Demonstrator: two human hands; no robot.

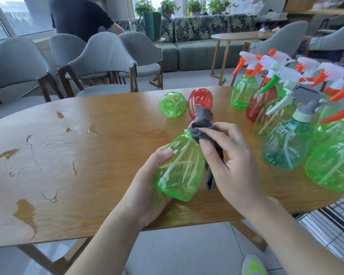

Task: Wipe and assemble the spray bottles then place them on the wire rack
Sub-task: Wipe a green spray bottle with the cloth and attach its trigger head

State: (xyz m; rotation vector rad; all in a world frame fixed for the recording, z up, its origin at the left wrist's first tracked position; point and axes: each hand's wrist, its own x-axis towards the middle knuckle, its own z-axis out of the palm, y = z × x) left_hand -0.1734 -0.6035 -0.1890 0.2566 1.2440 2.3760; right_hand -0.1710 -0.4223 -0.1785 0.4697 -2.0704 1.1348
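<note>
From the head camera, the green bottle is a clear, bright green plastic body with a rounded base and a narrowing shoulder, and a pale dip tube runs down inside it. It is held tilted above the wooden table, base toward the person and neck pointing away. The left hand cups it from below near the base, thumb laid over the upper wall and fingers curled round the underside. The right hand pinches a grey cloth against the neck and shoulder of the same bottle; the cloth bunches over the top (so the spray head there is mostly hidden) and a tail of it hangs down between the bottle and the palm.

Beyond the grip, well apart from both hands, a second green bottle without a head and a red bottle lie on their sides, touching or nearly touching each other. To the right stands a crowded row of assembled spray bottles in green, red and teal, with white, orange, green and grey triggers. A wire rack shows below the table's right edge. Grey chairs stand behind the table.
</note>
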